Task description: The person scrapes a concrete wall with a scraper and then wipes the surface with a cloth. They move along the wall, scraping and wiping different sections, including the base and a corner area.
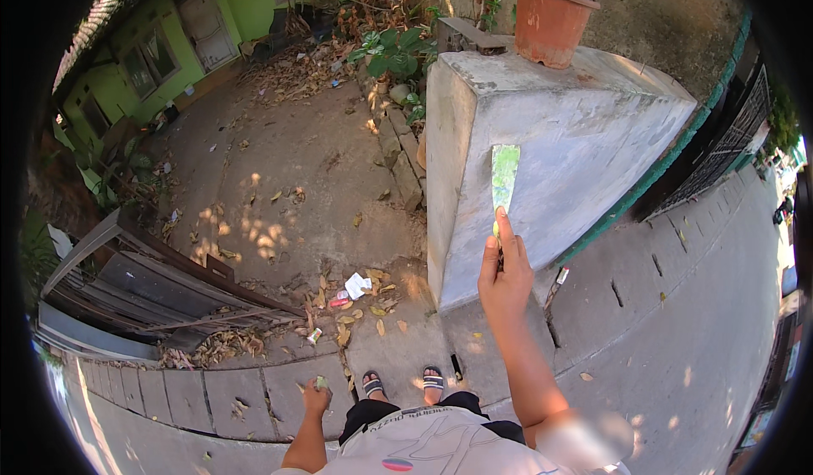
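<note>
Most of the wall (576, 162) looks pale, with grime (665, 105) left along its top edge; how much is worked, I cannot tell. The green-smeared scraper (505, 174), gripped in my right hand (506, 278) at or just before the wall, points blade-first away from me, long axis nearly upright. My left hand (317, 400) seems to pinch a small greenish piece (321, 382).

Dark lettering (405, 415) on pale shirt (436, 441), wording not legible

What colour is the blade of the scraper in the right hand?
Patchy green and whitish blade, seen best in the head view.
</note>
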Available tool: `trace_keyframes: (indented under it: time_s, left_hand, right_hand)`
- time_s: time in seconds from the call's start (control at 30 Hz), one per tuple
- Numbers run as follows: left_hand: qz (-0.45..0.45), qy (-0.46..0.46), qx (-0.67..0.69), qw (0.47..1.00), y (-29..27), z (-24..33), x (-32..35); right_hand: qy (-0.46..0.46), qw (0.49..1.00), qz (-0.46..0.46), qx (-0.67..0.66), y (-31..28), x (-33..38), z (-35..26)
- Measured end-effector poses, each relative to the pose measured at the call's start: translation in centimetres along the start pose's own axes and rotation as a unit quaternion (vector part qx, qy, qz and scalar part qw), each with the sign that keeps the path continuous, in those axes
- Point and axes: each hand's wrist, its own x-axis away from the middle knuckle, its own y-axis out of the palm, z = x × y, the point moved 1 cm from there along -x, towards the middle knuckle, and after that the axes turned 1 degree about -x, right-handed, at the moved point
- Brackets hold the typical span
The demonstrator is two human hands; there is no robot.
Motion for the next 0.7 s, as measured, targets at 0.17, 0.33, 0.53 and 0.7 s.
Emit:
trace_keyframes:
  time_s: [0.17, 0.33, 0.53, 0.7]
  left_hand:
    - [0.019, -0.014, 0.023, 0.999, 2.5, -3.2, 3.5]
    - [0.027, -0.018, 0.018, 0.999, 3.5, -6.6, 6.1]
    - [-0.008, -0.048, 0.030, 0.998, 5.9, -8.2, 7.9]
    - [-0.008, -0.072, 0.083, 0.994, 6.8, -8.5, 11.4]
  right_hand:
    - [-0.043, 0.999, -0.022, 0.018, 0.1, 2.6, 2.5]
    - [-0.063, 0.998, 0.011, 0.005, -0.2, -0.1, 0.6]
    - [-0.041, 0.999, -0.015, 0.029, -0.8, 0.8, 1.8]
    - [-0.079, 0.997, -0.012, -0.012, -2.0, -1.7, 0.7]
